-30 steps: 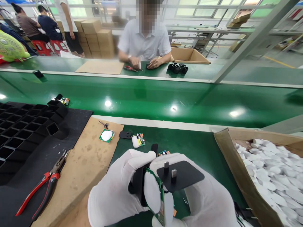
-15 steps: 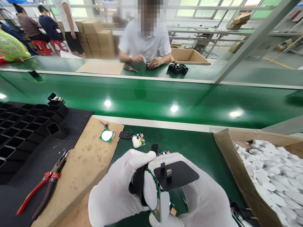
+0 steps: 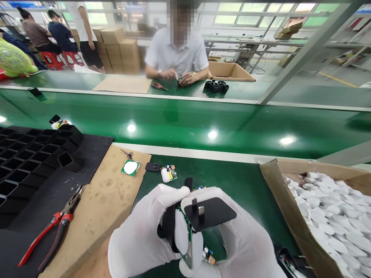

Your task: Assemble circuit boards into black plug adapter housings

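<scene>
Both hands wear white gloves. My left hand (image 3: 142, 231) is closed around a black plastic housing (image 3: 168, 227), its opening turned to the right. My right hand (image 3: 246, 235) grips a green circuit board (image 3: 189, 243) with white pads (image 3: 181, 233) on it. The board stands on edge at the housing's mouth, partly inside; how deep I cannot tell. A black plug plate (image 3: 220, 212) with two metal prongs lies over the right fingers. Beneath the hands, parts of another circuit board (image 3: 208, 255) show on the green table.
Red-handled pliers (image 3: 65, 216) lie on cardboard (image 3: 98, 200) at left, near rows of black housings (image 3: 29, 154). A box of white pads (image 3: 271, 181) stands at right. Loose boards (image 3: 171, 173) lie ahead. Beyond the green conveyor (image 3: 174, 123), a co-worker (image 3: 178, 54) handles a small black part.
My right hand has shifted slightly left with the circuit board and plug plate, closer to the housing. A black part with a board on the conveyor has moved left. My left hand barely moves.
</scene>
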Demonstrator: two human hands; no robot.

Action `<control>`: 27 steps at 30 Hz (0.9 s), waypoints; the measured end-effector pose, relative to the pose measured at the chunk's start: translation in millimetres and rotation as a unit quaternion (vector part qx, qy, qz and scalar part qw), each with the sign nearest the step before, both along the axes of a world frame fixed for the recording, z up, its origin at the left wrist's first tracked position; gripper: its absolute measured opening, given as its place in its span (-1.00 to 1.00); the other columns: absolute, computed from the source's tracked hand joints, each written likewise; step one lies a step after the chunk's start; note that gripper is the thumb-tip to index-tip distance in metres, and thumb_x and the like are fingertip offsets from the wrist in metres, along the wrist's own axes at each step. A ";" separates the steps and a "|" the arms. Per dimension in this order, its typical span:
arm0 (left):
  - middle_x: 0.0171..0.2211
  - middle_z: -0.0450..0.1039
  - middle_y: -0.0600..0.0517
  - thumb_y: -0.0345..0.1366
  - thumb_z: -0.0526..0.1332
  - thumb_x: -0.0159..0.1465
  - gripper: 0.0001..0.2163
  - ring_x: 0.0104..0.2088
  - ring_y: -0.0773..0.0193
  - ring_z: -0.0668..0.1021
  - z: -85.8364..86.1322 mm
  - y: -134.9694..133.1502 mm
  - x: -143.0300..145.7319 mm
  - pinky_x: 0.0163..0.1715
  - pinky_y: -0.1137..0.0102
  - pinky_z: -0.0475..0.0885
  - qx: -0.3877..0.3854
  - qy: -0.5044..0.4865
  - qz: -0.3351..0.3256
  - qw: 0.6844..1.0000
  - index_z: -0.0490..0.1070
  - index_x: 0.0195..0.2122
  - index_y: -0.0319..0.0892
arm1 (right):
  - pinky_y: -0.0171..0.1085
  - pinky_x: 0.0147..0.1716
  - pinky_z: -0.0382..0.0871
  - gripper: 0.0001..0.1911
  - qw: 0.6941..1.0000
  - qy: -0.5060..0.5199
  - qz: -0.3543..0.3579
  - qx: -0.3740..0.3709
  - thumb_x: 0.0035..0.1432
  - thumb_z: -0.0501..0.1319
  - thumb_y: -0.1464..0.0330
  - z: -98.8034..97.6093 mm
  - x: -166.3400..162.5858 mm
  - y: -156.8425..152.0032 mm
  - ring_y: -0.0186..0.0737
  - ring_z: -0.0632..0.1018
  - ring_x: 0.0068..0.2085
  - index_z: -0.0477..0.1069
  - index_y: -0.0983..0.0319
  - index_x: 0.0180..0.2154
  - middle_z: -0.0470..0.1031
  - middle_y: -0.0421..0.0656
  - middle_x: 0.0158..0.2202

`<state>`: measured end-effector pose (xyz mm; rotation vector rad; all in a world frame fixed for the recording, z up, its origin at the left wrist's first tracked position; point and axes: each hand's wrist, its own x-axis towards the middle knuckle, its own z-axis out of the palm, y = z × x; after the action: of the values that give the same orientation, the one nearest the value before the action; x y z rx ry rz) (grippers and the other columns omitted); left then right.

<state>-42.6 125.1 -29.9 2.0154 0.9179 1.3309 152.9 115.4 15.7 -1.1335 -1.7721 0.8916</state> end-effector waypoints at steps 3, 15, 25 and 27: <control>0.03 0.57 0.03 -0.42 0.43 0.22 -0.31 -0.04 0.21 0.68 -0.3 -0.6 -0.4 -0.01 0.38 0.64 -0.012 -0.004 -0.002 1.000 0.26 0.35 0.04 | 0.02 -0.36 0.68 -0.47 1.000 0.013 0.005 -0.005 -0.13 0.60 0.33 0.9 -0.4 0.1 0.16 0.71 -0.19 0.56 -0.14 -0.10 0.65 -0.17 -0.19; 0.01 0.58 0.01 -0.46 0.41 0.21 -0.32 -0.05 0.21 0.69 2.3 -1.4 -1.5 -0.05 0.39 0.65 0.007 0.014 0.021 1.000 0.26 0.33 0.01 | -0.01 -0.29 0.68 -0.48 1.000 0.012 0.013 -0.005 -0.08 0.61 0.30 3.6 -1.1 -0.8 0.11 0.70 -0.17 0.55 -0.12 -0.07 0.65 -0.18 -0.16; 0.00 0.57 0.04 -0.36 0.46 0.23 -0.33 -0.05 0.26 0.68 3.5 -1.1 0.4 -0.03 0.44 0.62 -0.003 0.009 0.014 1.000 0.27 0.33 0.01 | -0.25 -0.26 0.66 -0.59 0.997 -0.049 0.016 0.053 0.03 0.48 0.46 12.5 -0.6 -1.3 -0.13 0.70 -0.22 0.49 0.02 -0.10 0.63 -0.23 -0.19; 0.00 0.57 0.05 -0.38 0.45 0.22 -0.33 -0.05 0.27 0.67 2.5 -1.5 0.6 -0.02 0.44 0.62 0.000 0.010 0.017 1.000 0.27 0.33 0.01 | -0.24 -0.25 0.67 -0.58 0.996 -0.062 0.011 0.067 0.04 0.47 0.47 13.1 -2.1 0.0 -0.12 0.71 -0.21 0.49 0.01 -0.09 0.63 -0.23 -0.19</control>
<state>-42.0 123.5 -27.3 2.0263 0.9652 1.3312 150.8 115.4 28.7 -1.1039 -1.9190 0.7156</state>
